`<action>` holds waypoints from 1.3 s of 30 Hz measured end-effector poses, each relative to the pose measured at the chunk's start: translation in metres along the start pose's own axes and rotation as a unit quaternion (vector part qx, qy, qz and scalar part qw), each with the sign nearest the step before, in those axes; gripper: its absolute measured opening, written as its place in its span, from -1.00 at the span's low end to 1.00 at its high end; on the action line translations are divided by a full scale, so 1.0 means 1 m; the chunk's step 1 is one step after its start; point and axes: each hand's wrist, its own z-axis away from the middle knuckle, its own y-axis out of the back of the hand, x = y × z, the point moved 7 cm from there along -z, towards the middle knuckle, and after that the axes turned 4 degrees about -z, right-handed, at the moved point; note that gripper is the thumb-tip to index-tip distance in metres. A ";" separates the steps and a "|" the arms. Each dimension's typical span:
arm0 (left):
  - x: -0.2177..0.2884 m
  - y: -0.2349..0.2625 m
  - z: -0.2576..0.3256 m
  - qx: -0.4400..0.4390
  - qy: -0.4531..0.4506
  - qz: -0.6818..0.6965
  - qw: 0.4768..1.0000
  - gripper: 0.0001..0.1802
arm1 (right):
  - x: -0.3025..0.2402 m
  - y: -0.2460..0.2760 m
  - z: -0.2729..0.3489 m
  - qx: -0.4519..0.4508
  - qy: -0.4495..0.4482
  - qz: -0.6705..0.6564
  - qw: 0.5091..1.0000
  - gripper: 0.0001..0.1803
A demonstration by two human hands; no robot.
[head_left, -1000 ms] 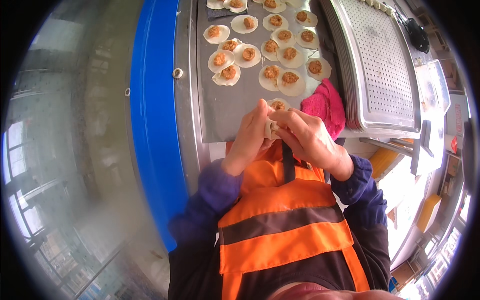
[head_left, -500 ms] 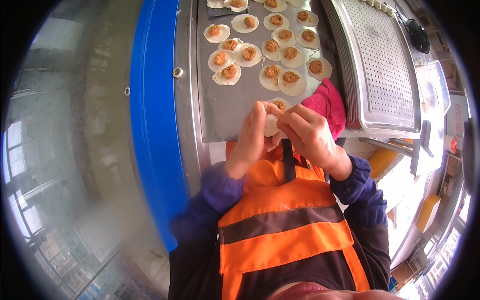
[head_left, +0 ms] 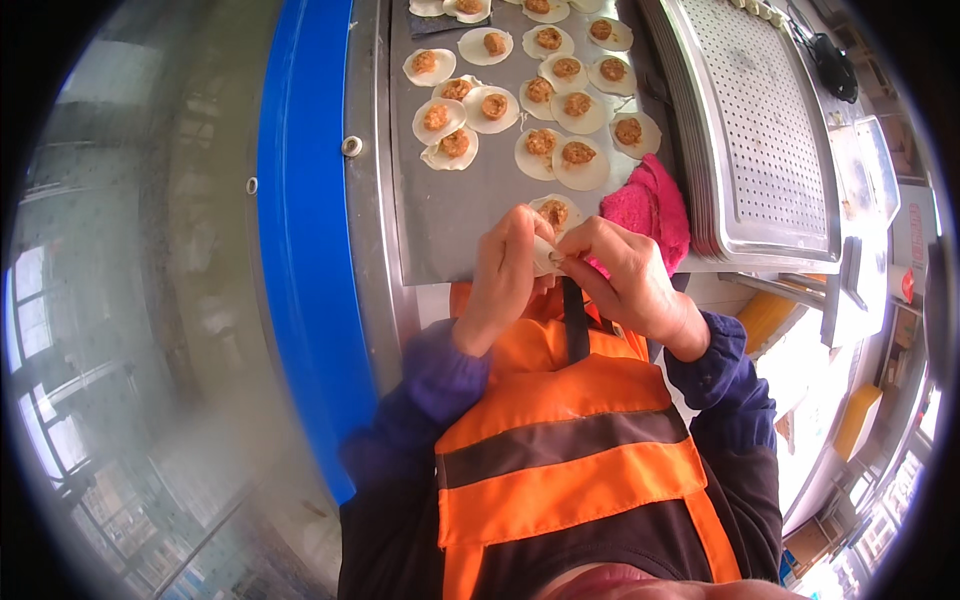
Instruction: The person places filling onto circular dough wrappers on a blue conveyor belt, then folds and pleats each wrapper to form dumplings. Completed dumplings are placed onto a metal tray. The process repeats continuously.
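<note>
A small white dumpling (head_left: 544, 258) is held between my two hands at the near edge of the metal table (head_left: 450, 235). My left hand (head_left: 502, 275) is closed round its left side; part of the dumpling is hidden by the fingers. With thumb and fingertips pinched together, my right hand (head_left: 632, 275) grips the dough's right edge. Just beyond my fingers lies a round wrapper with orange-brown filling (head_left: 555, 212). Several more filled wrappers (head_left: 578, 160) are spread farther back, some overlapping.
A crumpled pink cloth (head_left: 652, 208) lies right of my hands. Beyond it stands a stack of perforated metal trays (head_left: 765, 150), with a row of small pale pieces (head_left: 757, 10) at the far end. A blue strip (head_left: 305, 200) runs along the table's left side.
My fingers have shifted slightly on the dumpling, which is turned and now shows less of its surface. The filled wrapper beyond my hands shows more. The whole view has moved a little.
</note>
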 end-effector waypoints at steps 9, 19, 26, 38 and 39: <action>0.001 0.000 0.001 -0.031 0.002 0.001 1.000 -0.58 | 0.006 -0.001 0.004 -0.017 -0.002 0.012 1.000 -0.85; 0.012 -0.008 -0.001 0.010 -0.026 -0.041 0.999 -0.46 | 0.005 0.006 0.003 0.011 0.017 0.029 0.999 -0.80; -0.015 -0.007 -0.004 0.003 0.186 0.110 0.976 -0.37 | -0.003 0.003 0.002 0.003 0.087 0.116 0.989 -0.80; -0.009 -0.012 -0.013 -0.002 0.075 -0.021 0.997 -0.45 | -0.003 0.011 -0.002 -0.036 0.113 0.111 0.987 -0.75; -0.010 -0.009 -0.014 0.027 0.064 -0.041 0.997 -0.46 | -0.002 0.011 -0.001 -0.036 0.104 0.108 0.988 -0.74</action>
